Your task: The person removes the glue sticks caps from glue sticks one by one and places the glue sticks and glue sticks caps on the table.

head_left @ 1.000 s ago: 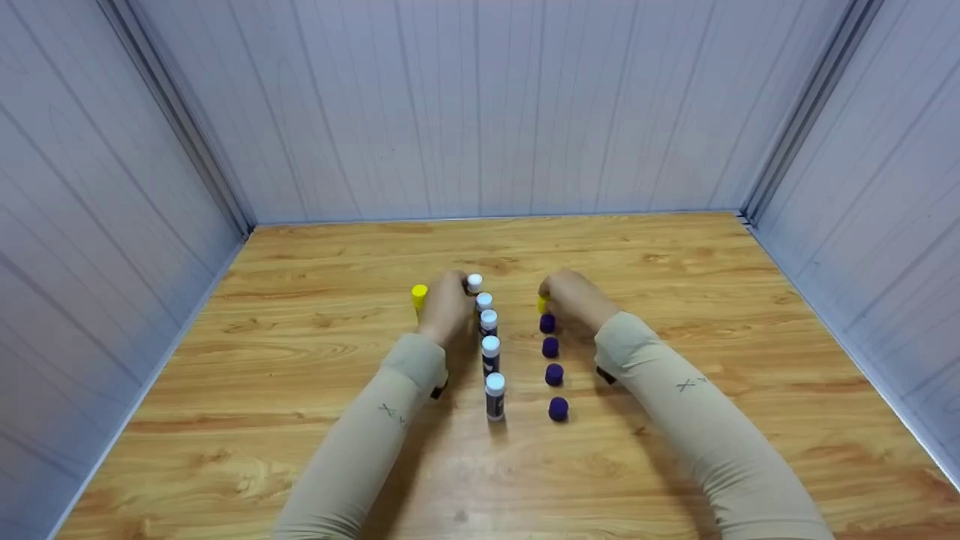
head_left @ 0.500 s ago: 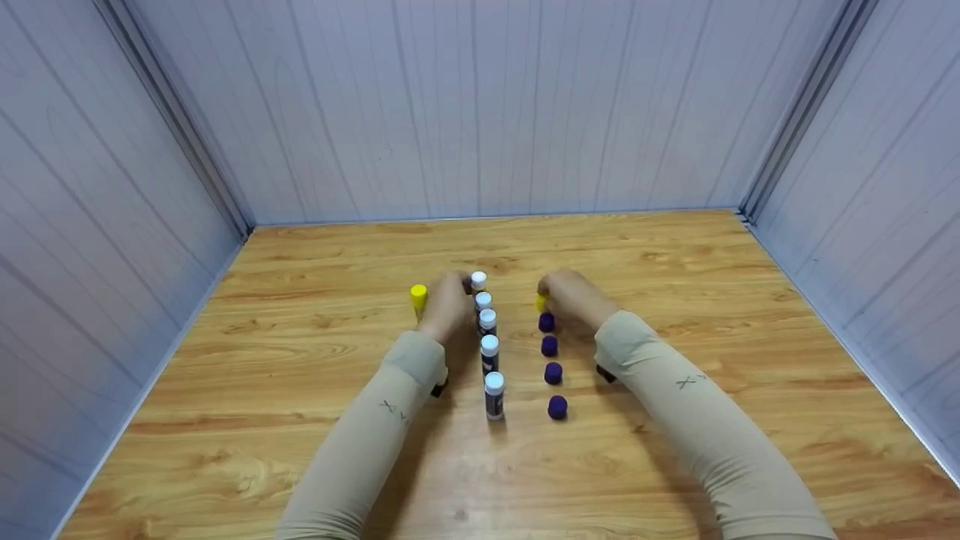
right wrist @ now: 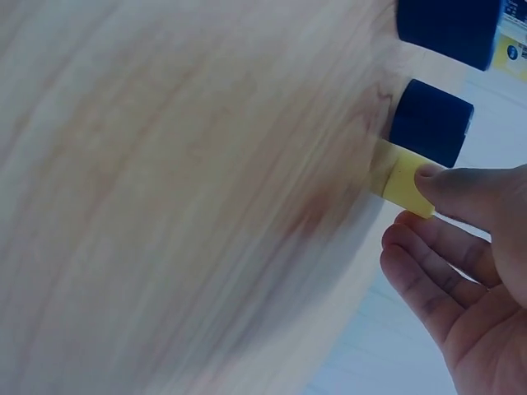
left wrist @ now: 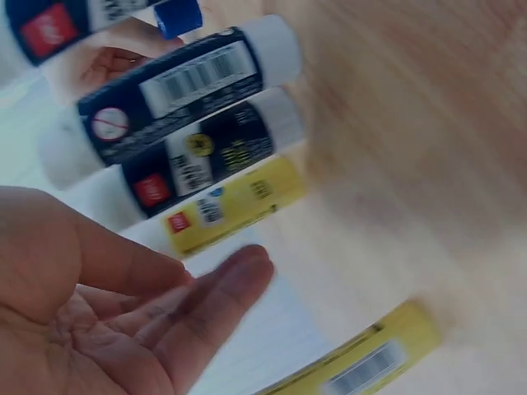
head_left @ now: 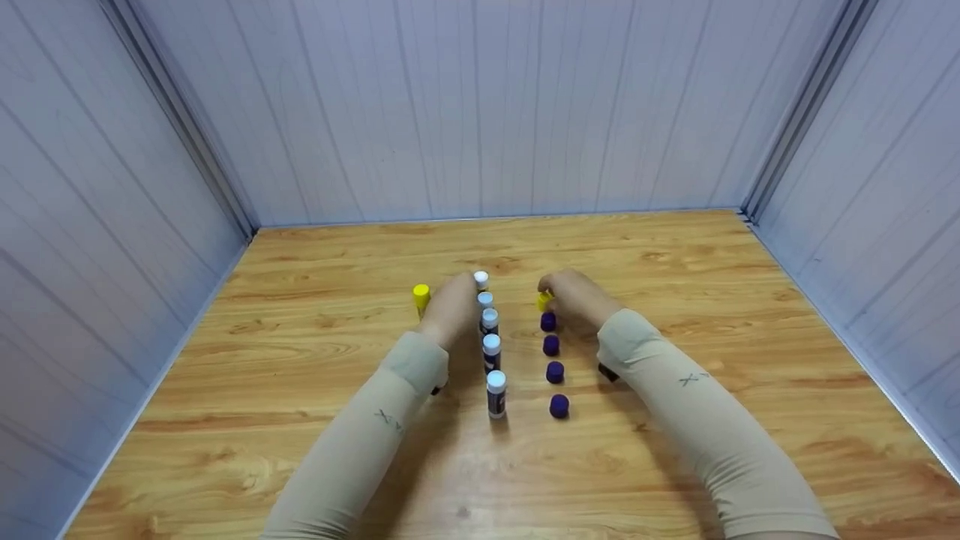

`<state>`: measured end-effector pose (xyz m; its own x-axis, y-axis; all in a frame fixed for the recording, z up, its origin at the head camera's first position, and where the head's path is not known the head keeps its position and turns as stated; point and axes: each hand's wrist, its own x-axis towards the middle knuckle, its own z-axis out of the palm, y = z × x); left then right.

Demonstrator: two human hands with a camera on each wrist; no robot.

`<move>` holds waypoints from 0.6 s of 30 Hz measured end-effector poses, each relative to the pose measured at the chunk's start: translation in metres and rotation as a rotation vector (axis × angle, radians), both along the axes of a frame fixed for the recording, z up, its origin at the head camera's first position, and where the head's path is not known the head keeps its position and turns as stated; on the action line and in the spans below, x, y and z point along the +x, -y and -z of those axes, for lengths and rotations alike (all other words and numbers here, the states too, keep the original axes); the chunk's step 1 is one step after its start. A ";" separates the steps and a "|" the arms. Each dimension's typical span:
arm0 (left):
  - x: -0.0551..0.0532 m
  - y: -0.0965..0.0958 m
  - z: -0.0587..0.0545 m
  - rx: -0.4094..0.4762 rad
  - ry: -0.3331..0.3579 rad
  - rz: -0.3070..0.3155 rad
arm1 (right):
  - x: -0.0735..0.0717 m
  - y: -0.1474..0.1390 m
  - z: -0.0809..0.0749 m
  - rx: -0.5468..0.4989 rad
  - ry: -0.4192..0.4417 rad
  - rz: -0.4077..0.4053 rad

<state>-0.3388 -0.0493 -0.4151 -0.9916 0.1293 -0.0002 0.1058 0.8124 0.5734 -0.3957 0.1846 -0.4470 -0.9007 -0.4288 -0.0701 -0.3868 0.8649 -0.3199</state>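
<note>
Glue sticks stand upright in a row, with dark blue ones such as the nearest glue stick [head_left: 496,401] and a yellow glue stick [left wrist: 235,207] at the far end. My left hand [head_left: 450,306] is beside the yellow one, thumb and fingertips close together, holding nothing. To its left stands another yellow glue stick [head_left: 421,297] with a yellow top. My right hand [head_left: 577,294] pinches a small yellow cap [right wrist: 405,181] on the table. Its thumb is on the cap; the index fingertip is hidden. Dark blue caps [head_left: 555,372] line up toward me from there.
The wooden table [head_left: 300,420] is enclosed by pale panel walls [head_left: 480,112] at the back and both sides. A gap of bare wood runs between the row of glue sticks and the row of caps.
My left hand has come away from the far glue stick, which now stands slightly further right in line with the row. The right hand stays at the yellow cap, more of which shows.
</note>
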 end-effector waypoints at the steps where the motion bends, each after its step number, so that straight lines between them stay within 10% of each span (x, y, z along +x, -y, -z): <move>1: 0.002 -0.001 -0.003 -0.020 -0.004 0.004 | 0.000 -0.001 -0.001 -0.003 -0.001 0.000; 10: 0.010 0.013 -0.032 -0.021 -0.150 0.011 | 0.003 -0.008 -0.014 -0.031 -0.067 -0.051; 18: 0.009 0.048 -0.035 -0.008 -0.231 -0.067 | 0.017 -0.011 -0.027 -0.057 -0.162 -0.100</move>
<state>-0.3294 -0.0978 -0.3800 -0.9719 0.0643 0.2264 0.1790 0.8264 0.5339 -0.3784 0.1959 -0.4201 -0.8512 -0.5155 0.0992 -0.5200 0.8021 -0.2936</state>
